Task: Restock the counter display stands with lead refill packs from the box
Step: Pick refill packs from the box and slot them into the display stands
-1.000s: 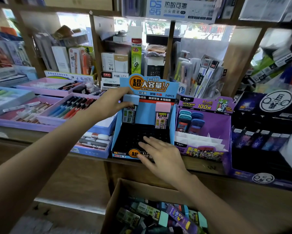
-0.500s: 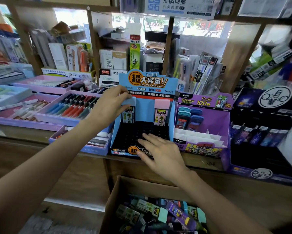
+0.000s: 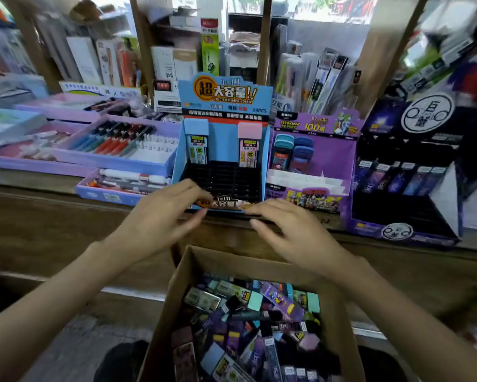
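Shop bench [image 3: 39, 188], blue stand [image 3: 223, 139] at twelve o'clock, box [image 3: 226, 261] at six: our left hand [image 3: 160, 219] and right hand [image 3: 292, 232], both slack, hold nothing; we should seat matching packs [image 3: 259, 312] upright.

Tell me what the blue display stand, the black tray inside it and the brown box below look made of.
Blue display stand: printed card, likely, slightly glossy; flat folded panels with a die-cut header. Black tray: probably moulded plastic, dark with a grid of slots; blur leaves it open. Brown box: plain matt cardboard, unprinted brown walls and raw edges.
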`<state>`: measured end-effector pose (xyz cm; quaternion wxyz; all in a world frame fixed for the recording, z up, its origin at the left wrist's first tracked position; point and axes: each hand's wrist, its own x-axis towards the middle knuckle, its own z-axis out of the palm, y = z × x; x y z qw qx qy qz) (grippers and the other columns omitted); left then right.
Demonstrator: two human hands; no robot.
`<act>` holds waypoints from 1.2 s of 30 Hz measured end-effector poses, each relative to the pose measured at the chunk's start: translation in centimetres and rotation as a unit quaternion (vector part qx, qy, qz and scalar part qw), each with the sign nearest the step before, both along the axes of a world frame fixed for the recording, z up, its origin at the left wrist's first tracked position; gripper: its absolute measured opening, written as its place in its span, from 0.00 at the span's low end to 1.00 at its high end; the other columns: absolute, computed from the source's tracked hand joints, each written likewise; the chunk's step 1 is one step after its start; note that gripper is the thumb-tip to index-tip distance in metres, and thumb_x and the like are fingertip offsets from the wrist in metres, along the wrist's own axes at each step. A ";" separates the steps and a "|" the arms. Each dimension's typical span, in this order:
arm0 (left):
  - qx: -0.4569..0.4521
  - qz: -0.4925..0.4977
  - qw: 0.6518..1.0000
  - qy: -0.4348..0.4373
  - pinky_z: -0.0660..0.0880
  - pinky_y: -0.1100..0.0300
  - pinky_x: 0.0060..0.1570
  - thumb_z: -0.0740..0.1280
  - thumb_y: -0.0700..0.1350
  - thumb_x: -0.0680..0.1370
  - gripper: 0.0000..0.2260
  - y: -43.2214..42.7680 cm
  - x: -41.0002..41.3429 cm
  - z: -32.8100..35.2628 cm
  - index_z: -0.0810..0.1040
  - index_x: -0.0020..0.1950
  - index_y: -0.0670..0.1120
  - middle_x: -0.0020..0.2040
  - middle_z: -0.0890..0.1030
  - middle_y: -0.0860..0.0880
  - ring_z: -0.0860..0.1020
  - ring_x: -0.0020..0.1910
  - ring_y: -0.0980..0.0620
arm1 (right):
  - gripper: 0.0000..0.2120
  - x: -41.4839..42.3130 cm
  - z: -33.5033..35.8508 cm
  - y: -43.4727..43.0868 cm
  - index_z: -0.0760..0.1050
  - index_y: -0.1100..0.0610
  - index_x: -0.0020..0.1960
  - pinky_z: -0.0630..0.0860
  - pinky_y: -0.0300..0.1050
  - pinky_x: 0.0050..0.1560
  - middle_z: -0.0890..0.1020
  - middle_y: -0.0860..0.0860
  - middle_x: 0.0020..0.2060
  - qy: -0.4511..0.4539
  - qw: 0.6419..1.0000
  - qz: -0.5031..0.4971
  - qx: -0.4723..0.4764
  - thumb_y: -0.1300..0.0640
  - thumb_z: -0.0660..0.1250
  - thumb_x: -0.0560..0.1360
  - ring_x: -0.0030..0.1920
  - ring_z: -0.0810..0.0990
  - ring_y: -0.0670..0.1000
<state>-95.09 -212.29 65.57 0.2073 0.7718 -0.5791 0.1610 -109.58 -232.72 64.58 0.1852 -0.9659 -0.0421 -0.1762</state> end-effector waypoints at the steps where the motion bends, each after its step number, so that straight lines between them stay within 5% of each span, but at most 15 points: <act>1: 0.023 0.000 0.999 0.022 0.73 0.61 0.40 0.66 0.46 0.77 0.09 0.4 -1.3 -1.5 0.77 0.56 0.46 0.50 0.77 0.51 0.75 0.46 0.57 | 0.15 -1.5 -0.9 -0.3 0.76 0.54 0.61 0.71 0.45 0.57 0.80 0.48 0.56 0.024 1.000 -0.001 0.001 0.51 0.58 0.79 0.57 0.75 0.49; 8: 0.151 0.061 0.946 0.280 0.70 0.61 0.55 0.64 0.47 0.79 0.13 0.1 -6.5 -14.7 0.74 0.61 0.46 0.58 0.73 0.50 0.74 0.58 0.53 | 0.12 -8.4 -11.4 -2.6 0.77 0.52 0.60 0.75 0.46 0.49 0.82 0.49 0.52 0.260 0.958 -0.092 0.072 0.51 0.59 0.80 0.50 0.80 0.49; 13: 0.177 0.156 0.910 0.342 0.66 0.60 0.58 0.65 0.49 0.78 0.19 -1.1 -7.6 -22.1 0.68 0.68 0.48 0.65 0.66 0.47 0.68 0.65 0.48 | 0.11 -10.1 -18.7 -3.0 0.76 0.55 0.44 0.67 0.41 0.36 0.82 0.52 0.39 0.381 0.875 -0.195 0.227 0.48 0.65 0.77 0.39 0.78 0.48; 16: 0.194 0.233 0.876 0.374 0.67 0.55 0.61 0.67 0.51 0.76 0.24 -1.5 -7.6 -24.7 0.66 0.69 0.47 0.67 0.65 0.44 0.65 0.66 0.44 | 0.20 -10.3 -21.8 -1.1 0.74 0.56 0.52 0.68 0.42 0.42 0.78 0.50 0.42 0.391 0.858 -0.220 0.252 0.40 0.67 0.72 0.45 0.76 0.49; 19: 0.200 0.257 0.862 0.389 0.67 0.55 0.60 0.68 0.51 0.76 0.23 -1.5 -8.0 -26.2 0.67 0.67 0.46 0.63 0.66 0.44 0.65 0.63 0.44 | 0.31 -10.0 -24.1 0.8 0.71 0.54 0.62 0.68 0.46 0.58 0.77 0.53 0.58 0.383 0.878 -0.229 0.171 0.33 0.65 0.70 0.62 0.70 0.54; 21: 0.184 0.248 0.863 0.399 0.68 0.54 0.58 0.69 0.49 0.76 0.20 -1.4 -8.2 -26.5 0.70 0.65 0.45 0.61 0.67 0.44 0.68 0.60 0.44 | 0.32 -9.6 -24.8 1.8 0.71 0.52 0.63 0.61 0.48 0.61 0.77 0.52 0.60 0.370 0.888 -0.241 0.130 0.31 0.63 0.69 0.65 0.66 0.56; 25: 0.166 0.235 0.863 0.416 0.68 0.57 0.50 0.72 0.49 0.73 0.20 -1.4 -9.1 -26.4 0.71 0.60 0.44 0.56 0.70 0.45 0.72 0.56 0.45 | 0.29 -8.7 -25.0 2.3 0.74 0.51 0.59 0.58 0.48 0.57 0.78 0.52 0.55 0.370 0.881 -0.256 0.149 0.32 0.65 0.68 0.64 0.65 0.55; 28: 0.179 0.228 0.844 0.451 0.66 0.60 0.49 0.75 0.52 0.69 0.25 -1.3 -9.5 -25.7 0.69 0.59 0.46 0.54 0.67 0.48 0.70 0.55 0.48 | 0.17 -8.3 -24.8 2.3 0.79 0.53 0.47 0.68 0.46 0.52 0.81 0.51 0.45 0.355 0.872 -0.218 0.258 0.41 0.72 0.68 0.55 0.76 0.53; 33: 0.211 0.195 0.824 0.489 0.68 0.62 0.54 0.78 0.50 0.66 0.30 -0.4 -9.0 -25.0 0.67 0.62 0.47 0.57 0.64 0.47 0.70 0.54 0.50 | 0.08 -8.8 -23.9 2.3 0.76 0.49 0.41 0.68 0.26 0.41 0.78 0.39 0.41 0.346 0.808 -0.183 0.440 0.54 0.75 0.68 0.42 0.74 0.34; 36: 0.215 0.201 0.807 0.511 0.68 0.62 0.51 0.76 0.47 0.69 0.28 -0.2 -8.8 -25.1 0.68 0.64 0.44 0.55 0.69 0.46 0.70 0.53 0.51 | 0.09 -9.2 -23.3 1.7 0.77 0.47 0.41 0.68 0.24 0.40 0.79 0.37 0.40 0.320 0.778 -0.186 0.508 0.58 0.75 0.68 0.42 0.75 0.29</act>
